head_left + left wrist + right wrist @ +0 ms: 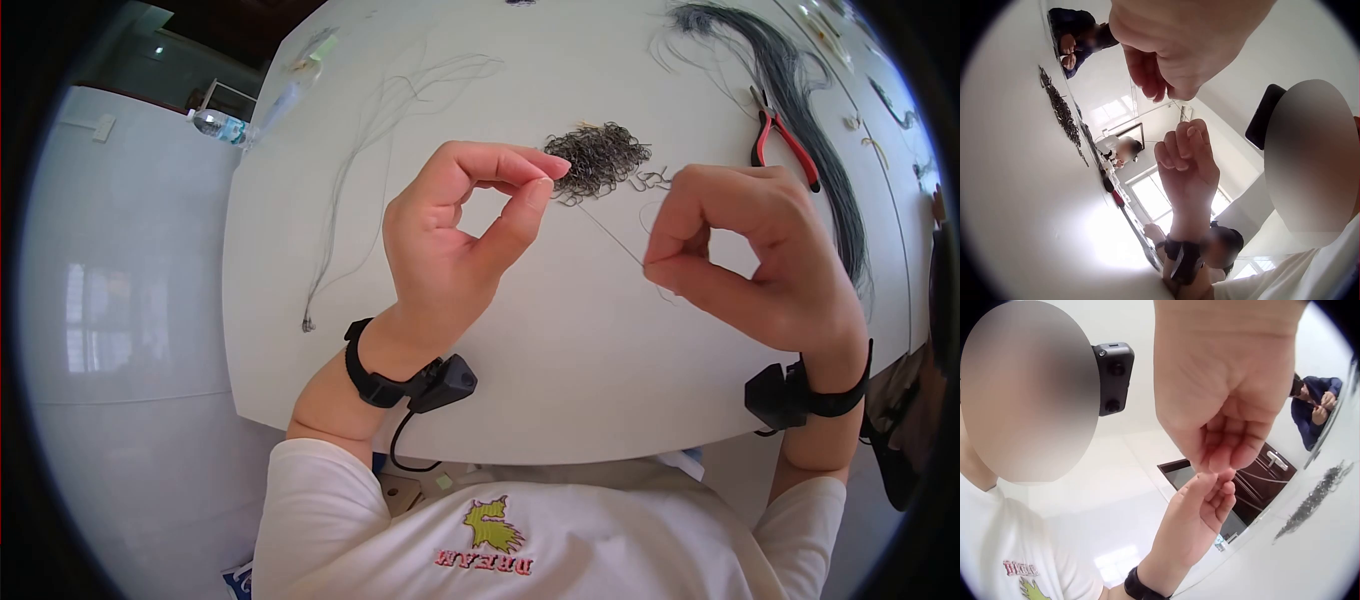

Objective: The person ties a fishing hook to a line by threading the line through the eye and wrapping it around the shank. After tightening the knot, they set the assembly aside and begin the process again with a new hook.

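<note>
In the head view a thin, dark, thread-like strand (612, 234) runs taut between my hands above the white table (560, 370). My left hand (445, 220) pinches its upper end between thumb and index finger. The thumb and forefinger of my right hand (755, 245) pinch the strand's other end, lower and to the right. Just beyond the fingertips lies a heap of small bent dark wire pieces (605, 160), with several loose ones (652, 180) at its right. Both wrist views show the two hands close together.
Red-handled pliers (797, 150) lie at the right beside a long bundle of dark hair-like strands (800, 85). Loose fine strands (340, 185) spread over the table's left part. A plastic bottle (218, 126) is at the left edge. Another person (1079, 37) sits across the table.
</note>
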A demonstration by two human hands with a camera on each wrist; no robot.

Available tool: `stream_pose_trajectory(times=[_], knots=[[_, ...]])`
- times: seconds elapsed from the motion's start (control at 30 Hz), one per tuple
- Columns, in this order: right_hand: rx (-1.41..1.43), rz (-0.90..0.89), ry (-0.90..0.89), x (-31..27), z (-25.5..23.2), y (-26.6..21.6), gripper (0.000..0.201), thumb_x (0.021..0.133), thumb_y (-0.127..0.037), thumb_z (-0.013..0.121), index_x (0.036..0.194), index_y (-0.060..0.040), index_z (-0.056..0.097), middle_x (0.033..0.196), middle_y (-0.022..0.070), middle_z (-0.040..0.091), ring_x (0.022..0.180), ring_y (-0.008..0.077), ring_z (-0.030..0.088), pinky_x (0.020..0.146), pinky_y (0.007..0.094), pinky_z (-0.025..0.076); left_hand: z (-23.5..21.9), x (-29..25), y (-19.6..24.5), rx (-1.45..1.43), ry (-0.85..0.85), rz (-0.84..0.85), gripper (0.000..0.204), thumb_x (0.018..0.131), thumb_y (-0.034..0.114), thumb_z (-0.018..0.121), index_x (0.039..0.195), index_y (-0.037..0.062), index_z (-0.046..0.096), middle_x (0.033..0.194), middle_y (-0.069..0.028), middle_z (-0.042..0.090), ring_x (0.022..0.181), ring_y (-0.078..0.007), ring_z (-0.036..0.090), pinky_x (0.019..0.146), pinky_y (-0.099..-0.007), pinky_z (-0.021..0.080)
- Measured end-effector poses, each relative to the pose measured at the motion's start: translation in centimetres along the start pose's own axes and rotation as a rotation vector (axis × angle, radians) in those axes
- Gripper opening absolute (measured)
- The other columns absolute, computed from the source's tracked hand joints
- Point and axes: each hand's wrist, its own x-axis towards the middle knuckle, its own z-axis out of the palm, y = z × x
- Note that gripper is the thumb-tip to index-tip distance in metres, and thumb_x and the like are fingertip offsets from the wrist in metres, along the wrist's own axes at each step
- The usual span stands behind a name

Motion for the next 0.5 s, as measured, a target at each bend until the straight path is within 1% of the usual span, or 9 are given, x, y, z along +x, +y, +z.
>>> stream_pose_trajectory(times=[0.03, 0.1, 0.13, 0.17, 0.23, 0.37, 0.43, 0.5], knots=[[-0.001, -0.003, 0.001, -0.1, -0.6, -0.1, 0.009, 0.074, 0.007, 0.064, 0.076, 0.0006, 0.058, 0.066, 0.0059, 0.061, 0.059, 0.0139, 0.06, 0.056, 0.0255, 0.044, -0.2, 0.1, 0.0, 0.016, 0.004, 0.026, 0.01, 0.087, -0.003, 0.066, 0.094, 0.0014, 0.06, 0.095, -0.0105, 0.072, 0.083, -0.0124, 0.065, 0.078, -0.0263, 0.052], [0.007, 0.094, -0.108, -0.3, -1.7, -0.1, 0.008, 0.073, 0.006, 0.064, 0.075, 0.0001, 0.059, 0.062, 0.0063, 0.061, 0.055, 0.0141, 0.06, 0.053, 0.0248, 0.044, -0.3, 0.2, -0.1, 0.032, 0.009, 0.051, 0.01, 0.087, -0.003, 0.066, 0.094, 0.0015, 0.06, 0.095, -0.0104, 0.072, 0.084, -0.0125, 0.065, 0.078, -0.0261, 0.052], [-0.008, 0.104, -0.1, -0.5, -1.9, 0.0, 0.009, 0.072, 0.007, 0.064, 0.073, 0.0, 0.058, 0.061, 0.0065, 0.061, 0.051, 0.014, 0.06, 0.051, 0.0247, 0.043, -0.4, 0.2, -0.1, 0.042, 0.001, 0.081, 0.01, 0.086, -0.003, 0.066, 0.093, 0.0015, 0.06, 0.095, -0.0104, 0.072, 0.084, -0.0127, 0.066, 0.078, -0.026, 0.052], [-0.009, 0.102, -0.101, -0.5, -2.3, -0.1, 0.009, 0.072, 0.007, 0.064, 0.073, 0.0, 0.058, 0.061, 0.0065, 0.061, 0.051, 0.014, 0.06, 0.051, 0.0247, 0.043, -0.4, 0.2, -0.1, 0.052, -0.007, 0.114, 0.01, 0.086, -0.003, 0.066, 0.092, 0.0015, 0.06, 0.094, -0.0105, 0.072, 0.085, -0.0129, 0.066, 0.079, -0.0259, 0.052], [-0.082, 0.159, -0.182, -0.6, -3.0, -0.4, 0.009, 0.072, 0.006, 0.064, 0.072, -0.0002, 0.058, 0.061, 0.0062, 0.061, 0.05, 0.0137, 0.059, 0.051, 0.0247, 0.043, -0.3, 0.2, 0.1, 0.044, -0.006, 0.101, 0.01, 0.086, -0.003, 0.066, 0.092, 0.0015, 0.06, 0.094, -0.0106, 0.072, 0.086, -0.0133, 0.066, 0.079, -0.026, 0.052], [-0.085, 0.164, -0.176, -1.2, -3.5, -0.3, 0.009, 0.071, 0.005, 0.064, 0.072, -0.0003, 0.058, 0.061, 0.0057, 0.061, 0.049, 0.0139, 0.059, 0.05, 0.0241, 0.044, -0.4, 0.2, 0.1, 0.042, 0.004, 0.102, 0.01, 0.086, -0.004, 0.066, 0.091, 0.0015, 0.06, 0.094, -0.0107, 0.071, 0.086, -0.0143, 0.067, 0.079, -0.0262, 0.053], [-0.103, 0.134, -0.134, -1.4, -3.7, -0.3, 0.008, 0.071, 0.005, 0.064, 0.071, -0.0005, 0.057, 0.06, 0.0053, 0.06, 0.048, 0.0137, 0.059, 0.048, 0.0236, 0.044, -0.4, 0.3, 0.1, 0.032, 0.007, 0.099, 0.01, 0.086, -0.004, 0.066, 0.092, 0.0016, 0.06, 0.093, -0.0107, 0.071, 0.087, -0.0145, 0.067, 0.079, -0.0263, 0.053], [-0.111, 0.141, -0.153, -1.6, -4.0, -0.5, 0.008, 0.071, 0.005, 0.064, 0.071, -0.0005, 0.058, 0.06, 0.0053, 0.06, 0.048, 0.0135, 0.058, 0.048, 0.0234, 0.044, -0.4, 0.2, 0.1, 0.022, 0.011, 0.095, 0.01, 0.086, -0.004, 0.066, 0.092, 0.0016, 0.06, 0.093, -0.0107, 0.071, 0.087, -0.0147, 0.067, 0.08, -0.0265, 0.052]])
